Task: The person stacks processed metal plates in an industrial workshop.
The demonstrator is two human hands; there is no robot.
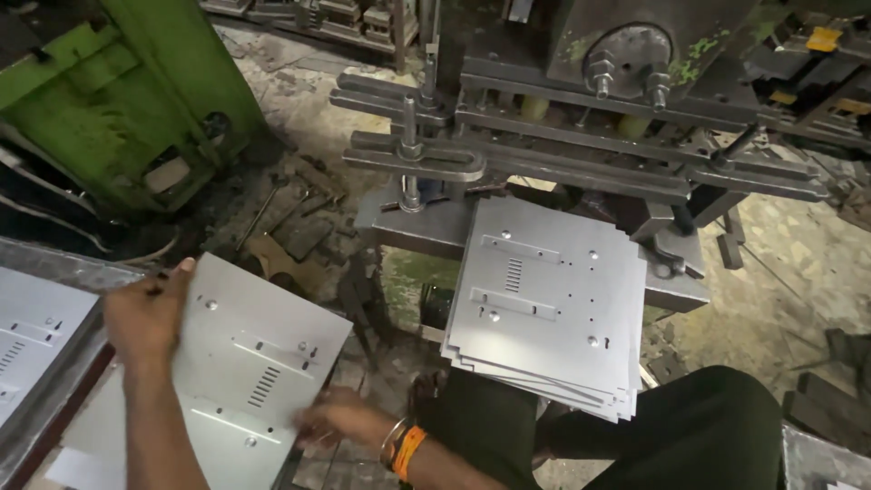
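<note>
Two hands: both on one punched sheet-metal panel (249, 367), low in the left half of the view.
Left hand (143, 313): laid over the panel's upper left corner, fingers (181, 272) curled around the edge and gripping it.
Right hand (340, 417): at the panel's lower right edge, blurred; fingers seem closed on the rim, though I cannot tell for certain. An orange band circles that wrist.
Panel position: tilted, lifted over more grey sheets (32, 340) at the left, well apart from the press.
Panel build: thin, flat, grey, with a slotted vent, small holes and narrow cut-outs.
Likely handling: stiff enough to keep its shape, probably light for its area, liable to flex if held by one corner only.
Edges: probably sharp from cutting; bare skin is at risk.
Surface: smooth, maybe oily, so slippery by my guess.
Best hold: opposite edges, away from the cut-outs.
Stack of like panels (544, 308): resting on the bed of the press (581, 136), to the right.
Floor (299, 218): strewn with scrap and tools.
</note>
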